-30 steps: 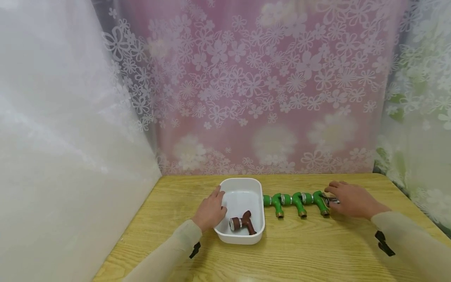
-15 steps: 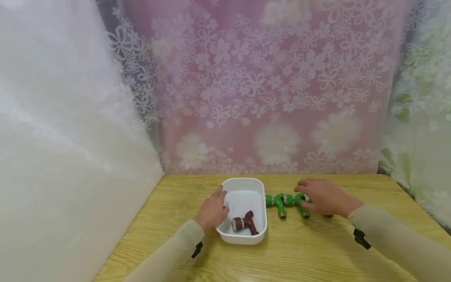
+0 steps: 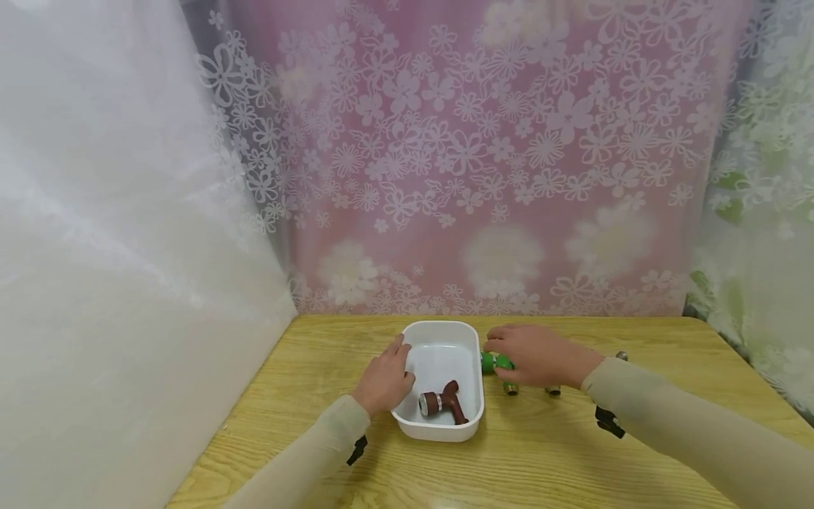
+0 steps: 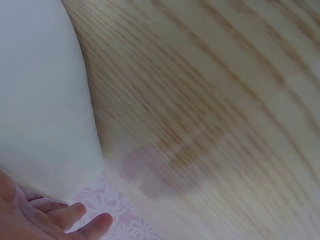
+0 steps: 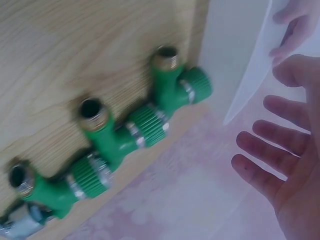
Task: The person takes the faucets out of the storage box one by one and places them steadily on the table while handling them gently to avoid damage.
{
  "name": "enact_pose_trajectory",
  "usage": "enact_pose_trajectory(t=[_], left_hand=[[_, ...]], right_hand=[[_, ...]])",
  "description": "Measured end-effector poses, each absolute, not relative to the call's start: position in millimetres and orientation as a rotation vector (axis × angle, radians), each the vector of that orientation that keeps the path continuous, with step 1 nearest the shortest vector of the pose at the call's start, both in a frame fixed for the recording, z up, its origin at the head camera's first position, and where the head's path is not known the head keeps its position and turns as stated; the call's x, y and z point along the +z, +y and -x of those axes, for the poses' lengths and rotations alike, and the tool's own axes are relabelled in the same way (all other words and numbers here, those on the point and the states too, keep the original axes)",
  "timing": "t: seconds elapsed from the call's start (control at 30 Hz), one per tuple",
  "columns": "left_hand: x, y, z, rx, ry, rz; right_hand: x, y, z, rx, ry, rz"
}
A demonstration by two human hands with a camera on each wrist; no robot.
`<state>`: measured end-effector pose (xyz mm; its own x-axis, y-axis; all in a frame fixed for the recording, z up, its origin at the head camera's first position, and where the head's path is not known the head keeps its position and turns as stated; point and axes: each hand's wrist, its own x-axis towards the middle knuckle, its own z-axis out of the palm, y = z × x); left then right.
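Note:
In the head view a white plastic basin (image 3: 439, 433) stands on the table, with a brown Y-shaped pipe fitting (image 3: 450, 403) lying inside. My left hand (image 3: 384, 380) rests over its left rim, fingers loosely extended; the left wrist view shows fingertips past the rim. My right hand (image 3: 537, 353) hovers beside the basin's right wall, above a row of green Y-shaped fittings (image 3: 488, 363), and hides much of them. The right wrist view shows this hand holding nothing, fingers spread and apart from the green fittings (image 5: 107, 140). Those have ribbed collars and brass-coloured threaded ends.
A metal piece (image 5: 24, 220) is at the row's far end from the basin. The wooden table (image 3: 407, 474) ends at a pink flowered curtain (image 3: 445, 177) behind. A pale sheet (image 3: 127, 247) hangs on the left, and another flowered curtain (image 3: 763, 247) on the right.
My right hand has moved left along the green fittings, from the metal end to beside the basin. My left hand, the basin and the brown fitting stay in place.

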<state>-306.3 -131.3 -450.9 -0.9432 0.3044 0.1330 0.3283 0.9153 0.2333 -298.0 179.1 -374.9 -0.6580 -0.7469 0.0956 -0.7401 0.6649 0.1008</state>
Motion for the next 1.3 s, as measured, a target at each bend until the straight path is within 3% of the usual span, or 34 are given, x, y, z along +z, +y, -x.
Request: enact_pose_trajectory(t=[0.87,1.3], left_hand=[[-447.6,-132.1,299.7,-0.395,-3.015,0.515],[-448.2,-132.0,301.8,-0.404,-2.974,0.562]], right_hand=[[-358.8,94.0,290.5,-0.108,-2.947,-1.493],[-370.3,61.2,297.3,-0.115,-3.125,-1.457]])
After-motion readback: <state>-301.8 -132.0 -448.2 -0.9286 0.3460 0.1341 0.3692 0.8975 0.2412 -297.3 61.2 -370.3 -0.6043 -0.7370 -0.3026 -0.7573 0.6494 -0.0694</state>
